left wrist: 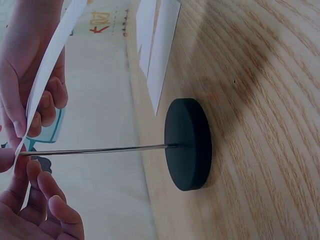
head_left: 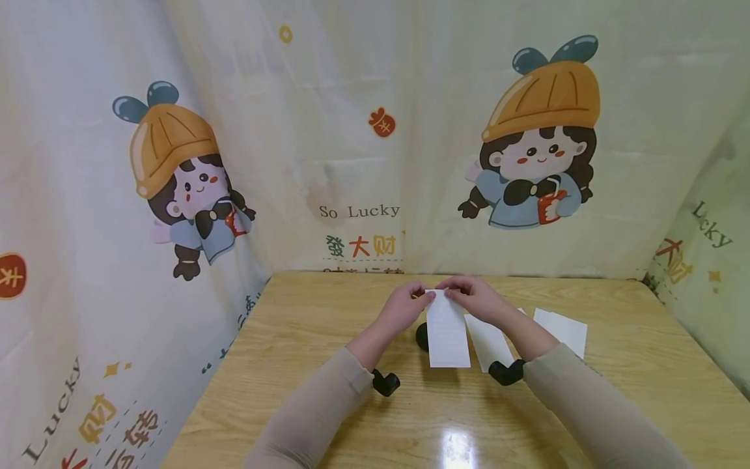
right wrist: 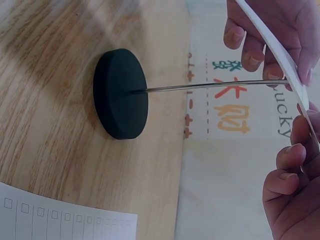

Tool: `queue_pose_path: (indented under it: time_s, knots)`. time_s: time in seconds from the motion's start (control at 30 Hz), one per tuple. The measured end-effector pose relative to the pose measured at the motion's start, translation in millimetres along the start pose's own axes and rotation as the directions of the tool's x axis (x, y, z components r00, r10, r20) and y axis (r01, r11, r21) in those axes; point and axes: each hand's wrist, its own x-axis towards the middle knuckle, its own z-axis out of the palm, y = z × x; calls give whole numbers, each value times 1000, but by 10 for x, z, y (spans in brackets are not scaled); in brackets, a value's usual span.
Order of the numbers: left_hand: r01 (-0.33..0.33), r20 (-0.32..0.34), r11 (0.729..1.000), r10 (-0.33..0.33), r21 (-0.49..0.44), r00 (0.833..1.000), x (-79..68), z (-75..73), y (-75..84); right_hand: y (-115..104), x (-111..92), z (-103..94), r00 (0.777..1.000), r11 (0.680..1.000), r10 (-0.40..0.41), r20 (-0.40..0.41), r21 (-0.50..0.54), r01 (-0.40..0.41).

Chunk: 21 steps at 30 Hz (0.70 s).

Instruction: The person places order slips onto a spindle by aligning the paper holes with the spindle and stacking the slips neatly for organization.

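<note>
A white lined slip of paper [head_left: 448,335] hangs from both hands, its top edge pinched between thumbs and fingers. My left hand [head_left: 403,307] grips the top left corner, my right hand [head_left: 477,299] the top right. Behind the slip stands a paper spike with a round black base [left wrist: 187,145] and a thin upright metal rod [left wrist: 100,149]. In both wrist views the rod's top end meets the slip between the two hands. The other fingers of my left hand [left wrist: 45,205] curl close beside the rod. From the head view, the slip hides the rod.
On the wooden table [head_left: 328,312], more paper slips lie to the right: one [head_left: 489,342] beside the held slip, others [head_left: 565,329] past the right forearm. One slip [right wrist: 70,220] shows a row of printed boxes. A patterned curtain [head_left: 340,143] hangs behind and at both sides.
</note>
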Motion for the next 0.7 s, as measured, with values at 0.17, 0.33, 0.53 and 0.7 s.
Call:
queue_pose_path:
  time_s: [0.17,0.33,0.53,0.7]
  knots:
    - [5,3,1000,-5,-6,1000,-1,-11,3,-22,5,9,1000,1000,-1,3,1,1]
    - [10,8,1000,-10,-4,1000,3,-21,25,-20,23,11,1000,1000,-6,-4,-1,6]
    - [0,12,1000,0,7,1000,-1,-31,29,-13,24,24,1000,1000,3,-9,22,-3]
    - [4,19,1000,-4,-2,1000,0,-28,18,-3,33,31,1000,1000,-1,-11,15,1]
